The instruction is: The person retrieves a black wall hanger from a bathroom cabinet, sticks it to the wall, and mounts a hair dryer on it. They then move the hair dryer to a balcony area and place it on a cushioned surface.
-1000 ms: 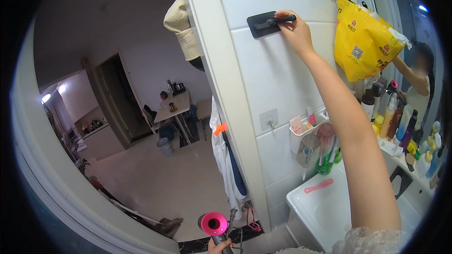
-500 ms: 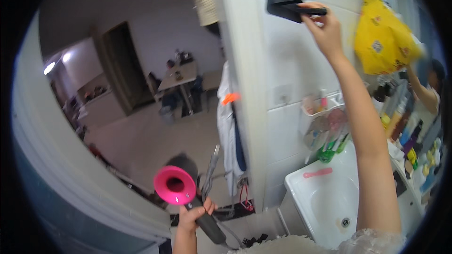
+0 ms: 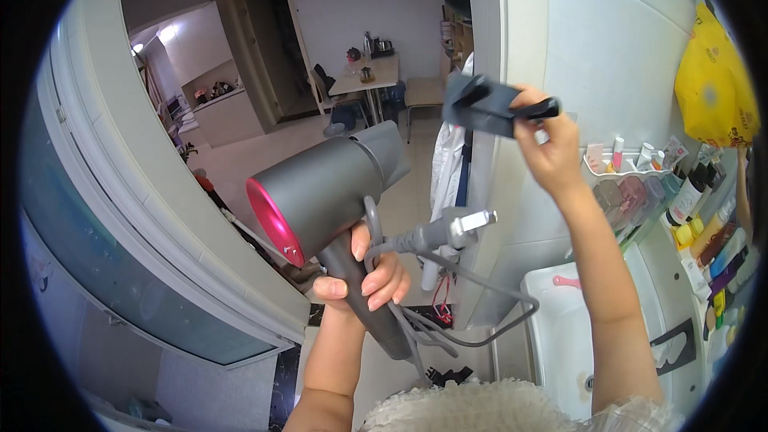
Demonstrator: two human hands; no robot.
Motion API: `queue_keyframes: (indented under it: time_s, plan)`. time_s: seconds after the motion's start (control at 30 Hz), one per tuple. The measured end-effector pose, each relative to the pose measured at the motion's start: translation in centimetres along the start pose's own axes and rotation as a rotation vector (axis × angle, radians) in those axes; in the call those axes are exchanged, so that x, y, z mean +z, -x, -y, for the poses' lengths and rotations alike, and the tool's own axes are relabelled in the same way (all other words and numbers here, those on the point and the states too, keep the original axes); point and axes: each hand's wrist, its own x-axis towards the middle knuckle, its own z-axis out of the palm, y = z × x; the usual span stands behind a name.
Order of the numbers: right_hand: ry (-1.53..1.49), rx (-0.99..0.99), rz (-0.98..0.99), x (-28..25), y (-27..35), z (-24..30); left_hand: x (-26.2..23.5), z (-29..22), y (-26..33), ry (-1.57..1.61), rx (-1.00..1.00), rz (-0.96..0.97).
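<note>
Gripping a hair dryer (image 3: 316, 188) in the left hand (image 3: 360, 276), fingers wrapped snug round its handle, plug (image 3: 444, 234) just beside them; right hand (image 3: 550, 144) has fingers closed on a black bracket (image 3: 484, 106).

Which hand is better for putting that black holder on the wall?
Probably the right hand: it grips the black holder and is nearer the tiled wall; the left hand holds the hair dryer.

The grey, barrel-shaped plastic hair dryer (image 3: 320, 188) looks matt, its round pink end (image 3: 269, 220) glossy. The grey oblong plastic plug (image 3: 428, 238) carries shiny metallic prongs (image 3: 478, 222). The flat black plastic holder (image 3: 488, 112) looks smooth; the white rectangular ceramic basin (image 3: 554, 314), glossy.
</note>
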Motion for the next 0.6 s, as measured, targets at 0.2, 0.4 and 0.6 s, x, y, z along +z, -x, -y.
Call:
queue_keyframes:
  time_s: [0.2,0.4,0.6]
  plan:
    - [-0.074,0.111,-0.030,3.2,2.4,1.3,-1.2,0.6,1.4,0.025,0.019,0.186]
    - [-0.255,0.273,-0.147,5.3,4.5,1.8,-1.1,1.2,-0.9,0.036,-0.080,0.520]
    - [-0.416,0.423,-0.163,6.5,6.3,1.1,-0.7,0.2,-3.5,0.000,-0.090,0.703]
